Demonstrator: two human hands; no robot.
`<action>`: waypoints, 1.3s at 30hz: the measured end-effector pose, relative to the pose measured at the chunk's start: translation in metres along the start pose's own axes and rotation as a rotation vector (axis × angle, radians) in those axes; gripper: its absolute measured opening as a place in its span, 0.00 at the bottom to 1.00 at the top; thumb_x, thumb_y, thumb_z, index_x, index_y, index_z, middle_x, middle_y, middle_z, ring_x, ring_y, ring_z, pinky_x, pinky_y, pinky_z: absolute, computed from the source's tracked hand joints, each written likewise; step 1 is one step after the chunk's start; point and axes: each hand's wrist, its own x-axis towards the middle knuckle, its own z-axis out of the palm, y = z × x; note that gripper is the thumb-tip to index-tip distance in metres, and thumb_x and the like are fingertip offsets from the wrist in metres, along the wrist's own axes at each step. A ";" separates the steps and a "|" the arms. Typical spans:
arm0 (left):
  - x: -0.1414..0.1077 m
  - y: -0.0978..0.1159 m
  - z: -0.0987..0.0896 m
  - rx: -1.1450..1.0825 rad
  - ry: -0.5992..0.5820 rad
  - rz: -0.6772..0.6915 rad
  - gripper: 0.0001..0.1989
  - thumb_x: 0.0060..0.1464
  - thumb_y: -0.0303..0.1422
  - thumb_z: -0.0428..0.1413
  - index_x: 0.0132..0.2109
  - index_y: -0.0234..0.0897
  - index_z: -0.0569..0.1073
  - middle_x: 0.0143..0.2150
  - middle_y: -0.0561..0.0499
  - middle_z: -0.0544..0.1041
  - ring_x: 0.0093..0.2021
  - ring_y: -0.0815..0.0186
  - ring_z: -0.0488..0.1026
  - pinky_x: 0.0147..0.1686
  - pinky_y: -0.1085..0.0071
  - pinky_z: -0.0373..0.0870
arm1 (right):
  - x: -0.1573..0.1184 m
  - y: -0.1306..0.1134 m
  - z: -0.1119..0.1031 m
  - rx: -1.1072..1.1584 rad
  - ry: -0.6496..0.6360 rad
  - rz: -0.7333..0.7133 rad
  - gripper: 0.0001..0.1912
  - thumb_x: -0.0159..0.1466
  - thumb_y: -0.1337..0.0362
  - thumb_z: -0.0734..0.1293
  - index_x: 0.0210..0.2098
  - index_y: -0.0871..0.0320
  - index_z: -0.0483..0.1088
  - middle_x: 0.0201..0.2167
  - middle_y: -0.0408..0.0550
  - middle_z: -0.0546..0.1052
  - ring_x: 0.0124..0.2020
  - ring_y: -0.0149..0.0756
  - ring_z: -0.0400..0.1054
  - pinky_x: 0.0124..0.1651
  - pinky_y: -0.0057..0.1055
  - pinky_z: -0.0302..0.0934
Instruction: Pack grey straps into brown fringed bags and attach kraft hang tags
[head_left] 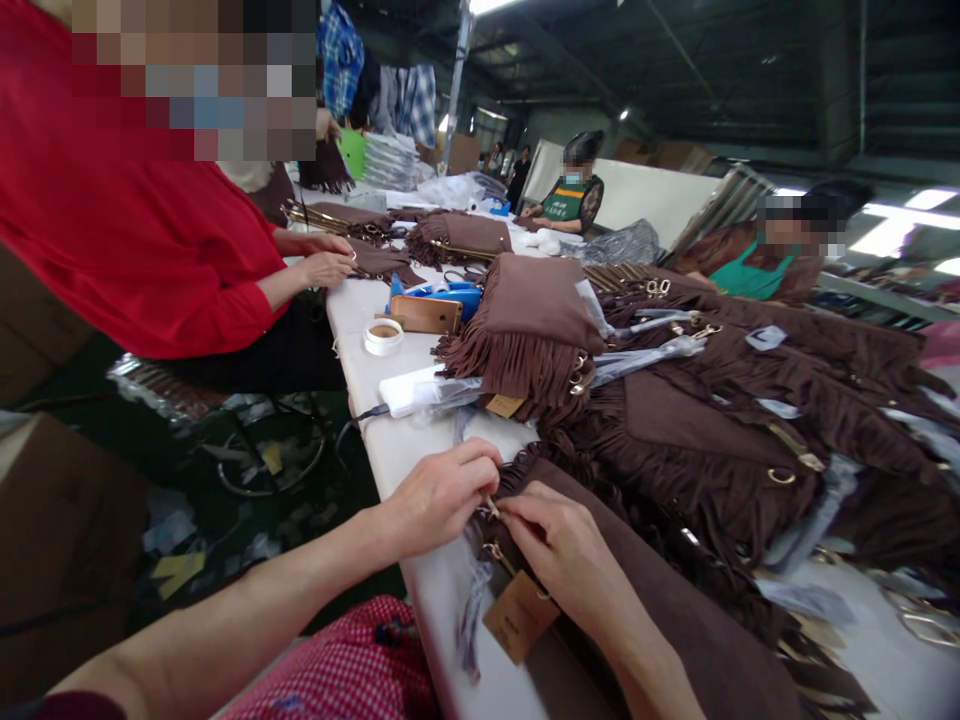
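My left hand [448, 497] and my right hand [553, 545] meet over the near corner of a brown fringed bag [660, 620]. The fingertips of both are pinched together around a small pale piece by the bag's metal hardware, too small to name. Just below hangs a gold clasp, beside a brown cardboard tag [520, 617] that lies against the bag. A strap end in clear plastic wrap [472, 620] hangs at the table's edge.
A pile of brown fringed bags [540, 310], a phone [427, 314], a tape roll [383, 337] and a white device [411, 391] lie on the white table [356, 345]. A person in red works at left; two others sit across.
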 end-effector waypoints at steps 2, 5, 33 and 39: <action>0.001 0.001 0.001 0.000 -0.009 -0.011 0.10 0.56 0.19 0.47 0.35 0.37 0.67 0.48 0.46 0.72 0.47 0.65 0.71 0.46 0.69 0.70 | -0.001 -0.002 0.001 0.018 -0.003 -0.013 0.15 0.65 0.73 0.59 0.31 0.58 0.76 0.27 0.45 0.72 0.30 0.33 0.68 0.34 0.27 0.58; 0.003 0.003 0.000 0.004 -0.027 -0.031 0.09 0.55 0.19 0.47 0.35 0.37 0.67 0.47 0.46 0.72 0.46 0.65 0.71 0.46 0.69 0.70 | -0.001 -0.004 0.002 0.009 0.013 -0.026 0.15 0.64 0.74 0.57 0.35 0.58 0.75 0.27 0.46 0.72 0.31 0.34 0.69 0.34 0.28 0.59; -0.011 0.004 -0.014 0.007 0.093 0.014 0.10 0.57 0.20 0.48 0.36 0.36 0.71 0.38 0.48 0.71 0.40 0.66 0.71 0.39 0.72 0.69 | 0.000 -0.003 0.009 0.123 0.080 0.147 0.11 0.67 0.64 0.58 0.31 0.56 0.70 0.24 0.41 0.73 0.26 0.32 0.66 0.30 0.26 0.55; -0.032 0.006 0.008 0.151 -0.005 -0.135 0.10 0.60 0.24 0.50 0.39 0.36 0.76 0.35 0.50 0.75 0.36 0.66 0.73 0.35 0.73 0.70 | 0.000 -0.001 0.011 0.159 0.055 0.151 0.12 0.67 0.63 0.58 0.31 0.57 0.70 0.24 0.41 0.72 0.26 0.32 0.65 0.30 0.26 0.55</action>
